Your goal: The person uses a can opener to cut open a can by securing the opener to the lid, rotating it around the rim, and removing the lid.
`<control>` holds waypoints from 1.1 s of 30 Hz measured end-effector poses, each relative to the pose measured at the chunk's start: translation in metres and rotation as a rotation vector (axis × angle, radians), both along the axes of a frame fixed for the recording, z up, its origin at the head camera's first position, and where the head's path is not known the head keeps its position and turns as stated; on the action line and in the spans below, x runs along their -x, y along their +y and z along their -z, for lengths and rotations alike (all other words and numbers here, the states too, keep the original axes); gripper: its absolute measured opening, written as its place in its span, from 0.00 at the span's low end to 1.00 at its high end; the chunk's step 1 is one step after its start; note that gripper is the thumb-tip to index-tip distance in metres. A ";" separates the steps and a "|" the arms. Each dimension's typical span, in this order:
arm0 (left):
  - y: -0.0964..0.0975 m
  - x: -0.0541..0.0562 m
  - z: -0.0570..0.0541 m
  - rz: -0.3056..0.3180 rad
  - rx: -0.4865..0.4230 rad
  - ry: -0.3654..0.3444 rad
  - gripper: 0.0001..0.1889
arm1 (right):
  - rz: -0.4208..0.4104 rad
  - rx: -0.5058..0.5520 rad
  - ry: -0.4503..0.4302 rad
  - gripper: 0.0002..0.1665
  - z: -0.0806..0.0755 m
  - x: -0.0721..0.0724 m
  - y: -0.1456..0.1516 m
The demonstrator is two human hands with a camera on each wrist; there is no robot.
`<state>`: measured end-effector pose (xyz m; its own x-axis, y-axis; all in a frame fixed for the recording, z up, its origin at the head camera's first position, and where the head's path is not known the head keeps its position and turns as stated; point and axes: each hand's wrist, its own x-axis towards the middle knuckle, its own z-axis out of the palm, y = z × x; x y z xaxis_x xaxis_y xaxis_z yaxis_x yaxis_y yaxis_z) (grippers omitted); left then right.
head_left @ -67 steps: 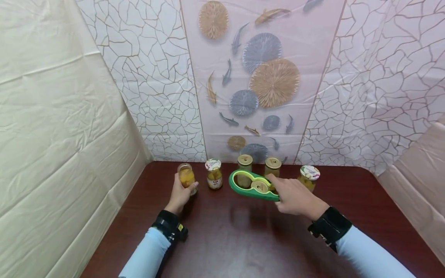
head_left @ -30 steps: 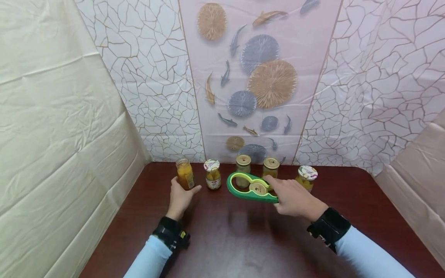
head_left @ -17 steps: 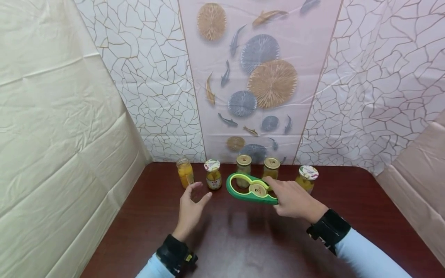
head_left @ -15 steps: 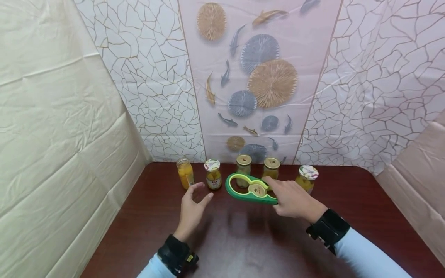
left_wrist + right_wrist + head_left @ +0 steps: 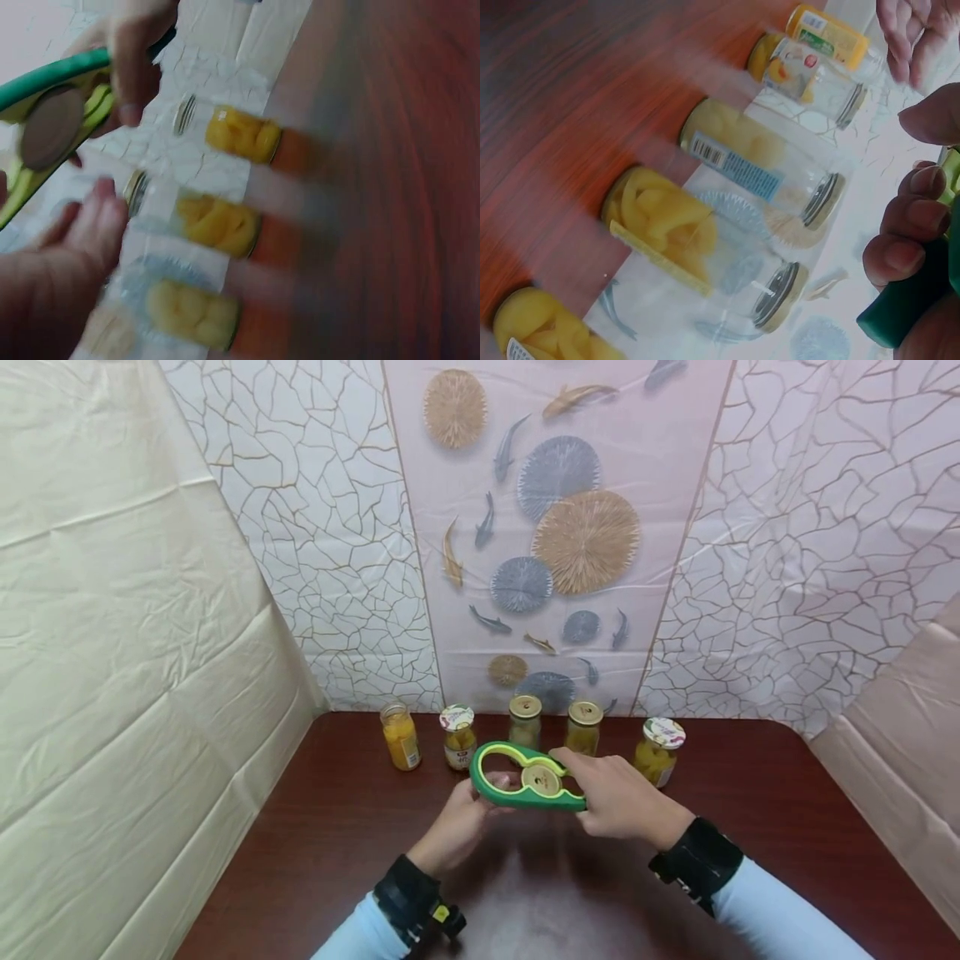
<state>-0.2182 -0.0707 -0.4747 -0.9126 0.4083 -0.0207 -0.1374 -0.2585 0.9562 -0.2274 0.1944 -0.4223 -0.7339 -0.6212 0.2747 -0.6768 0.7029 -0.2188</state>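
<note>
My right hand (image 5: 613,795) grips the narrow end of a green and yellow jar opener (image 5: 525,777) and holds it above the table (image 5: 300,827). Its curled fingers (image 5: 909,225) wrap the green handle (image 5: 904,311). My left hand (image 5: 463,817) is just under the opener's big ring, with a fingertip showing through the ring. In the left wrist view its fingers (image 5: 94,221) look straight beside the opener (image 5: 45,127), not wrapped round it. A jar of yellow fruit with no lid (image 5: 400,737) stands at the back left, away from both hands.
More fruit jars line the back wall: a white-lidded jar (image 5: 458,737), two gold-lidded jars (image 5: 525,720) (image 5: 583,727) and another white-lidded jar (image 5: 656,750). Draped sheets close in the left side (image 5: 135,677) and the right side (image 5: 892,752).
My left hand set the lidless jar down at the back left, let go and moved right to the opener. My right hand brought the opener a little left and nearer.
</note>
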 end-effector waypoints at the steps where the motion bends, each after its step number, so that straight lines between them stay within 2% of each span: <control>1: 0.004 -0.001 0.000 0.039 -0.039 -0.015 0.17 | -0.009 0.004 -0.005 0.46 0.000 -0.001 -0.002; 4: 0.013 -0.004 -0.001 0.136 -0.145 -0.040 0.27 | -0.028 0.016 -0.008 0.47 0.000 -0.002 -0.007; 8: 0.017 -0.006 -0.002 0.226 -0.259 -0.045 0.38 | -0.023 0.037 -0.005 0.45 0.001 -0.004 -0.010; 15: 0.018 -0.007 -0.005 0.293 -0.358 -0.071 0.37 | -0.019 0.042 -0.010 0.43 -0.001 -0.005 -0.010; 20: 0.019 -0.008 -0.005 0.294 -0.398 -0.075 0.34 | -0.036 0.040 -0.001 0.44 0.000 -0.002 -0.009; 26: 0.020 -0.007 -0.002 0.290 -0.396 -0.069 0.35 | -0.052 0.042 0.014 0.45 0.001 -0.001 -0.007; 29: 0.020 -0.005 -0.001 0.273 -0.349 -0.049 0.35 | -0.052 0.043 0.018 0.46 0.001 -0.001 -0.006; 33: 0.020 -0.001 -0.001 0.191 -0.224 -0.011 0.32 | -0.039 0.038 0.039 0.45 0.001 0.000 -0.005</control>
